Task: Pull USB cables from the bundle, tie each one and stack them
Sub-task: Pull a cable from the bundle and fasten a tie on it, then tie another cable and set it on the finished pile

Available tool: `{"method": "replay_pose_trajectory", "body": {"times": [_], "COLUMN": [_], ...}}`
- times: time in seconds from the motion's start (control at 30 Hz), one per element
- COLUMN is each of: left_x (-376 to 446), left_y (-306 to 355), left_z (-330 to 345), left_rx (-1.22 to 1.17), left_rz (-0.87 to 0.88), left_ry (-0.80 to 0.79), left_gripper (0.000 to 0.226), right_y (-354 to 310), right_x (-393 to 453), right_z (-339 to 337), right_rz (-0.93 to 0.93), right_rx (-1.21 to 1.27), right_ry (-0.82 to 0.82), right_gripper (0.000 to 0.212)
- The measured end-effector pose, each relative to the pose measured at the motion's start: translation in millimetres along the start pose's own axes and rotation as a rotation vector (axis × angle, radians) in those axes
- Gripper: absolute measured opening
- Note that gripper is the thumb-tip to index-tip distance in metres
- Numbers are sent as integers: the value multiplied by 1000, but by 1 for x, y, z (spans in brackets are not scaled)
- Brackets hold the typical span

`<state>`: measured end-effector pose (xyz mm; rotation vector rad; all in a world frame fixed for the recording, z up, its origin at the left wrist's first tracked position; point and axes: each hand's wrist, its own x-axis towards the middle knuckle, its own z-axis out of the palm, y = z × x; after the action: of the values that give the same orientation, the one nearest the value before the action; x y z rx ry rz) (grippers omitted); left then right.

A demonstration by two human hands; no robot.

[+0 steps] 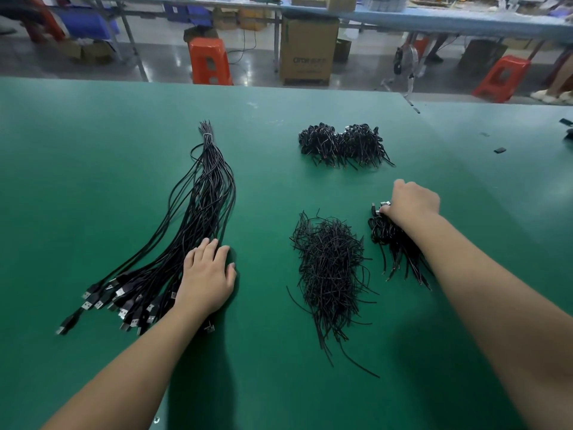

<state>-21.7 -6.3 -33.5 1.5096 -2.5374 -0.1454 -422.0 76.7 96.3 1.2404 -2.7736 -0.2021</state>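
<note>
Green mat-covered bench (93, 181) fills most of the view; a seam runs at its far R corner, w/ a second green surface beyond. Behind it: grey shop floor, orange plastic stools (210, 61), a brown cardboard carton (308, 49) under a long blue-topped bench (434, 21), blue bins far L.

Bundle of USB cables (201, 212) lies on the L side of the mat, tied at its far end, fanning toward the person w/ plugs spread at the near L. Left hand (207, 277) rests flat on the bundle's near part, fingers straight, gripping nothing.

Right hand (414, 203) is curled around the plug end of a small coiled cable batch (393, 240) lying on the mat at R; its loose ends trail under the forearm, partly hidden. Fingertips are tucked out of sight, so the exact hold is hard to read, but it looks like a grip.

Between the hands sits a loose heap of thin black ties (328, 262). Farther back, a stack of tied cables (341, 145), two clumps touching. Small dark bits at far R edge are cut off, unclear.
</note>
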Motion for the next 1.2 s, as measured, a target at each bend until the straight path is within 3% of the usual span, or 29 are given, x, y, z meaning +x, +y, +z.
{"method": "replay_pose_trajectory", "body": {"times": [0.27, 0.5, 0.63, 0.73, 0.87, 1.0, 1.2], "left_x": [0, -3, -6, -8, -12, -10, -4], "left_y": [1, 0, -2, -1, -2, -4, -1], "left_z": [-3, -6, -8, -11, -16, -21, -37], "left_rx": [-16, -65, -98, -109, -84, -238, -518], "left_rz": [6, -2, 35, 32, 42, -48, -114], "left_ry": [-6, 55, 133, 188, 256, 200, 106], "left_gripper": [50, 43, 32, 30, 23, 27, 38], "right_y": [-31, -134, -195, -222, -231, -232, -230], "right_x": [-17, -97, -150, -175, -192, -206, -204], "right_z": [-11, -16, 19, 47, 71, 84, 85], "right_rz": [-147, -430, -480, -476, -427, -484, -498], "right_rx": [66, 602, 709, 747, 762, 738, 805], "right_ry": [-69, -153, -284, -369, -214, -23, 13], "right_gripper": [26, 23, 20, 30, 31, 24, 44]}}
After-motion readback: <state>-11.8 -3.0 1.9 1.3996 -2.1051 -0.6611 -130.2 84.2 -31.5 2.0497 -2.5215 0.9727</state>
